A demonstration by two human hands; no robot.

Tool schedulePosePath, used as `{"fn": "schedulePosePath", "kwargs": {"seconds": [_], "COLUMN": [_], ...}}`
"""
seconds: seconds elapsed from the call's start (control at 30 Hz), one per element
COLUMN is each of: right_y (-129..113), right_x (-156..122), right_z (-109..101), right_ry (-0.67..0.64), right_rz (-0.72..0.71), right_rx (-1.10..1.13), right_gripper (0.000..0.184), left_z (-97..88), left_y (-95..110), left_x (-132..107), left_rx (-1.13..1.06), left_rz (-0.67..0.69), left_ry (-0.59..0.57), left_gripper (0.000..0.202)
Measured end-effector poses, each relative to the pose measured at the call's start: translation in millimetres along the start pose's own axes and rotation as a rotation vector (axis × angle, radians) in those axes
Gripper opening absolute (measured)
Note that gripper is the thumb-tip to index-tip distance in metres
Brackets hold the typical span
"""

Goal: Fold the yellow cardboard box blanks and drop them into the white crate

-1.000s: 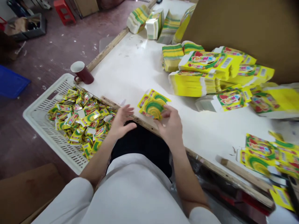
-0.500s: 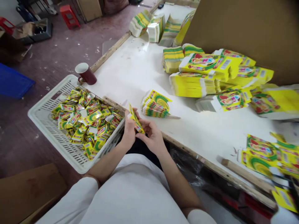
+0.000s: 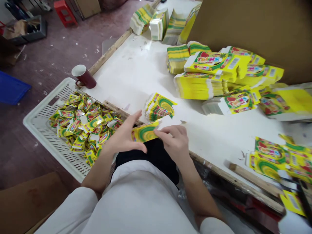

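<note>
My right hand [image 3: 175, 140] pinches a yellow and green printed carton [image 3: 144, 132] near its white flap, over my lap at the table edge. The carton points left and looks flat or only partly opened. My left hand [image 3: 125, 136] is open, thumb and fingers spread around the carton's left end; whether it touches the carton I cannot tell. Just beyond, a fanned stack of flat cartons [image 3: 159, 106] lies on the white table [image 3: 122, 74]. To my left, a white plastic basket [image 3: 44, 139] holds many small folded cartons [image 3: 83, 126].
A maroon mug [image 3: 85, 78] stands at the table's left corner. Larger carton stacks [image 3: 202, 86] fill the table's back right, before a big brown cardboard sheet [image 3: 253, 35]. A wooden strip [image 3: 253, 178] and more cartons [image 3: 270, 156] lie at right. A red stool [image 3: 65, 13] is on the floor.
Both hands were close together around a narrow carton. Now they are farther apart: the left is spread open, and a carton with a white flap extends leftward from the right hand.
</note>
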State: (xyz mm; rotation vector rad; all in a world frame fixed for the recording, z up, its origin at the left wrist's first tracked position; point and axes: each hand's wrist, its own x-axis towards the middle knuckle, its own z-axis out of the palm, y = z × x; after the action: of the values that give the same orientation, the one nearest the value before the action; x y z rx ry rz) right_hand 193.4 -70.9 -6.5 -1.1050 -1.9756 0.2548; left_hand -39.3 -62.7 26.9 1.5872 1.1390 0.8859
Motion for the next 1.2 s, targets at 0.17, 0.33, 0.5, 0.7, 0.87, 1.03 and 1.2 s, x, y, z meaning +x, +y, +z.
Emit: {"fn": "schedulePosePath", "kwargs": {"seconds": [0.17, 0.33, 0.5, 0.7, 0.87, 1.03, 1.2], "right_y": [-6, -5, -10, -16, -19, -6, 0], "right_x": [-3, -7, -9, -18, -16, -11, -12], "right_z": [2, 21, 38, 30, 26, 32, 32], "right_ry": [0.048, -0.086, -0.385, -0.245, -0.073, 0.22, 0.087], "right_rz": [0.15, 0.601, 0.703, 0.348, 0.192, 0.381, 0.159], "right_rx": [0.254, 0.91, 1.267, 0.748, 0.424, 0.243, 0.146], "right_gripper": [0.064, 0.062, 0.076, 0.08, 0.059, 0.065, 0.056], "left_z": [35.7, 55.5, 55.7, 48.1, 59.9, 67.6, 60.6], "left_y": [-8, -22, -25, -28, -39, -34, -23], "left_x": [1, -7, -12, -4, 3, 3, 4], "left_rx": [0.311, 0.374, 0.428, 0.366, 0.265, -0.132, -0.43], "left_rz": [-0.041, 0.194, 0.291, 0.216, 0.292, -0.072, -0.146], "left_ry": [-0.015, 0.02, 0.023, -0.094, 0.295, 0.471, 0.55], "left_gripper": [0.082, 0.078, 0.063, 0.071, 0.087, 0.067, 0.043]}}
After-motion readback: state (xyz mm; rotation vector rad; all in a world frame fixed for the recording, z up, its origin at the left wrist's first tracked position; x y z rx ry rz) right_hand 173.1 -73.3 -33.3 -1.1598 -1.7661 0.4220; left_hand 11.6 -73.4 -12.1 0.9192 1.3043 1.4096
